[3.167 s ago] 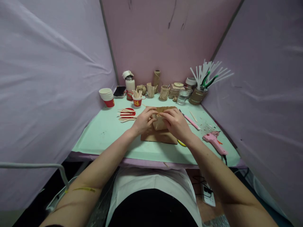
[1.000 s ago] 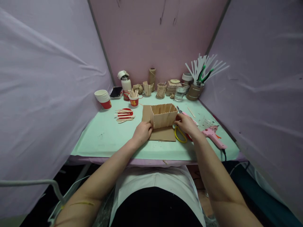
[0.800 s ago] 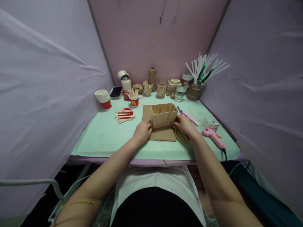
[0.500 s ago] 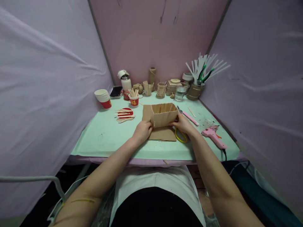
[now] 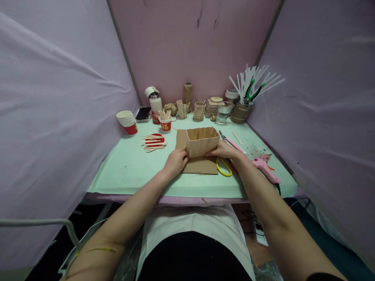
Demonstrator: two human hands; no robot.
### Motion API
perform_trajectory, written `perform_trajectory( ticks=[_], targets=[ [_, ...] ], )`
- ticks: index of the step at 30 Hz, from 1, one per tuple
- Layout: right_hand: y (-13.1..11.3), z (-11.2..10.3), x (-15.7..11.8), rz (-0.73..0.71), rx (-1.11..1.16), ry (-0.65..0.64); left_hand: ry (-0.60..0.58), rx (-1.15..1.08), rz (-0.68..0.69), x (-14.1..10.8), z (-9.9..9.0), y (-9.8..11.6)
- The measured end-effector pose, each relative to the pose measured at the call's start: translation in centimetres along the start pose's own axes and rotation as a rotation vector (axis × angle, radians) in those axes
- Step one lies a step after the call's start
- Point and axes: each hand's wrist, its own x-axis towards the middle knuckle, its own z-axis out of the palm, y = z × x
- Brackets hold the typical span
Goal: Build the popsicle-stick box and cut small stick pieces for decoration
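- Nearest is the person's lap in white cloth (image 5: 166, 230), with a white power strip (image 5: 260, 234) lower down, right of it.
- At the table (image 5: 129, 181), whose cover is pale green, a yellow scissor handle (image 5: 224, 168) lies just beside the cardboard, partly under the right forearm.
- The cardboard (image 5: 200, 167) lies flat and reaches out in front of the wooden box and to its left.
- The left hand (image 5: 175, 160) is curled, its fingertips closed on the box's lower left corner.
- The right hand (image 5: 224, 150) wraps the lower right corner, fingers bent along the bottom front edge.
- Between them the wooden box (image 5: 203, 146), open-topped with a scalloped rim, stands upright on the cardboard.
- To the right, a pink glue gun (image 5: 266, 169) lies on its side.
- To the left, flat wooden sticks (image 5: 155, 143) lie across a red disc (image 5: 159, 137).
- Beyond the right hand are a pink cutter (image 5: 234, 144) and a loose stick (image 5: 237, 138).
- Farther back, a red and white cup (image 5: 165, 125) holds more sticks; stacked paper cups (image 5: 127, 121) lean at the left.
- Along the back, from left to right, are a black phone (image 5: 143, 113), a white bottle (image 5: 156, 103), a twine ball (image 5: 170, 109), a twine spool (image 5: 188, 93), a glass of water (image 5: 223, 114), and a brown pot (image 5: 240, 113) holding white rods (image 5: 243, 84) and green-handled pliers (image 5: 253, 93).
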Motion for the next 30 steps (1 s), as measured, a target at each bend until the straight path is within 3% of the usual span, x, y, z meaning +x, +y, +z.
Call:
perform_trajectory(
  ticks=[9, 30],
  targets=[
    [0.88, 0.33, -0.16, 0.012, -0.079, 0.031, -0.006, 0.012, -0.026, 0.07, 0.12, -0.1],
    [0.41, 0.44, -0.36, 0.02, -0.102, 0.048, -0.037, 0.086, -0.033, 0.15, -0.19, 0.3]
  ],
)
